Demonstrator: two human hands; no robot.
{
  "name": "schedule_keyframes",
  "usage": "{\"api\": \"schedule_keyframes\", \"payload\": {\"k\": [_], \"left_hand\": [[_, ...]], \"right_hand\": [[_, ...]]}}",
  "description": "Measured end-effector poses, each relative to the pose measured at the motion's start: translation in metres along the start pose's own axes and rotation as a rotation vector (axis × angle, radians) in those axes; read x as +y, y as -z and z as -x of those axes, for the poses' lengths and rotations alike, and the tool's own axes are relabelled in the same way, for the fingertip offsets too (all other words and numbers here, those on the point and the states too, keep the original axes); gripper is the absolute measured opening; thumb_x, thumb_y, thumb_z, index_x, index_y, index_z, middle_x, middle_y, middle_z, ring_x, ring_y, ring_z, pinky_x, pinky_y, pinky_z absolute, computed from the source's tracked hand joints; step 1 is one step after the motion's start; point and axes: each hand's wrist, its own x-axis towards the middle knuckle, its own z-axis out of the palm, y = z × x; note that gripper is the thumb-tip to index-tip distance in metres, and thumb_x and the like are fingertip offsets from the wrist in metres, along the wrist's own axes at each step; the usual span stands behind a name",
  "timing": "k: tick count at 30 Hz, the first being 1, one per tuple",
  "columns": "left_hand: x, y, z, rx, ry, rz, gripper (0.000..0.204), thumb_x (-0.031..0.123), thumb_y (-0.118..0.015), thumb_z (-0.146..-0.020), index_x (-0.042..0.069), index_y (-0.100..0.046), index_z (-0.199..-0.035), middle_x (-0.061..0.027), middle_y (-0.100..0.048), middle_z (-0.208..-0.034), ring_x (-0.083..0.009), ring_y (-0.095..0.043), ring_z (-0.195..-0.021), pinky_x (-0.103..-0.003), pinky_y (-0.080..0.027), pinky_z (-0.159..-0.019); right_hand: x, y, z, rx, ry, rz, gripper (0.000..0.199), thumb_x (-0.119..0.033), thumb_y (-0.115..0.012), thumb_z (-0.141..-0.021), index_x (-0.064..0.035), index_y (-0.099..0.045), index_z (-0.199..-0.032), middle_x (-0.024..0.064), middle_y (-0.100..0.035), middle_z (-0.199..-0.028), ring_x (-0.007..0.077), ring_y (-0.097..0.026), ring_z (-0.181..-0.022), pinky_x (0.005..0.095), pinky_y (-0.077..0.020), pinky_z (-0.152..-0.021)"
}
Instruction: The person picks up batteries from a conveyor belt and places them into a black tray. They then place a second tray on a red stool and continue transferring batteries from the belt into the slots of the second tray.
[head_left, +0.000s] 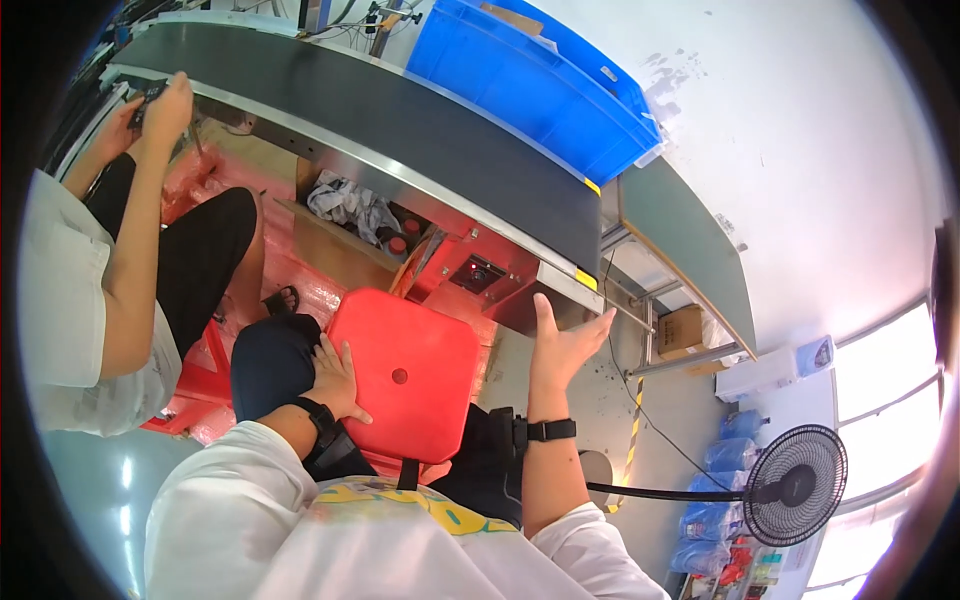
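A red plastic stool (pixel 403 365) with a small hole in its top stands between my legs. Fingers spread, my left hand (pixel 338 382) lies at the stool's left edge, against my dark-trousered thigh, and grips nothing. My right hand (pixel 568 350) is raised off the stool's right side with thumb and fingers apart and nothing in it. Nearest to that hand is the metal-edged end of the conveyor (pixel 550 228), whose belt is dark. Both of my wrists carry black bands.
A blue crate (pixel 530 85) stands along the conveyor's far side. At left a seated co-worker (pixel 130 230) holds a small dark object (pixel 148 100). Below the belt are a cardboard box (pixel 345 238) with crumpled cloth and a red control housing (pixel 470 265). A black fan (pixel 797 486) stands right.
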Motion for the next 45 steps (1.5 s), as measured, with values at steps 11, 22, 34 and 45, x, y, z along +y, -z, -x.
{"api": "schedule_keyframes", "payload": {"k": [11, 22, 34, 45], "left_hand": [[-0.002, -0.001, -0.002, 0.001, -0.02, 0.012, 0.145, 0.071, -0.071, -0.045, -0.017, 0.002, -0.134, -0.0498, 0.004, -0.131, -0.0571, -0.014, -0.126, -0.055, -0.019, -0.104], [-0.002, -0.003, -0.002, 0.018, -0.011, 0.025, 0.145, 0.071, -0.072, -0.044, -0.013, 0.001, -0.137, -0.0459, 0.001, -0.134, -0.0541, -0.016, -0.127, -0.054, -0.019, -0.104], [-0.006, -0.005, 0.001, 0.062, -0.031, 0.06, 0.143, 0.071, -0.071, -0.045, -0.014, 0.0, -0.136, -0.0473, 0.001, -0.133, -0.0558, -0.017, -0.126, -0.055, -0.019, -0.104], [-0.001, -0.002, 0.002, 0.024, -0.015, 0.014, 0.144, 0.074, -0.069, -0.045, -0.013, 0.0, -0.136, -0.0481, 0.001, -0.133, -0.0556, -0.017, -0.126, -0.054, -0.021, -0.103]], "right_hand": [[-0.024, -0.023, 0.001, -0.022, -0.165, 0.006, 0.124, -0.052, -0.077, -0.061, 0.0084, -0.002, -0.137, 0.0364, -0.008, -0.137, 0.0445, -0.009, -0.132, 0.0485, -0.0195, -0.106], [-0.029, -0.027, -0.005, -0.026, -0.234, 0.053, 0.121, -0.049, -0.078, -0.06, 0.0048, -0.002, -0.138, 0.0387, -0.007, -0.135, 0.0494, -0.015, -0.128, 0.0505, -0.0246, -0.103], [-0.031, -0.022, -0.001, -0.032, -0.204, 0.127, 0.113, -0.046, -0.076, -0.063, 0.0036, -0.008, -0.138, 0.0335, -0.017, -0.133, 0.0469, -0.027, -0.123, 0.048, -0.031, -0.1], [0.154, -0.035, 0.109, -1.009, -0.72, 0.117, 0.033, -0.024, -0.063, -0.078, 0.0068, -0.058, -0.086, 0.0173, -0.062, -0.066, 0.0264, -0.062, -0.056, 0.0381, -0.0487, -0.051]]}}
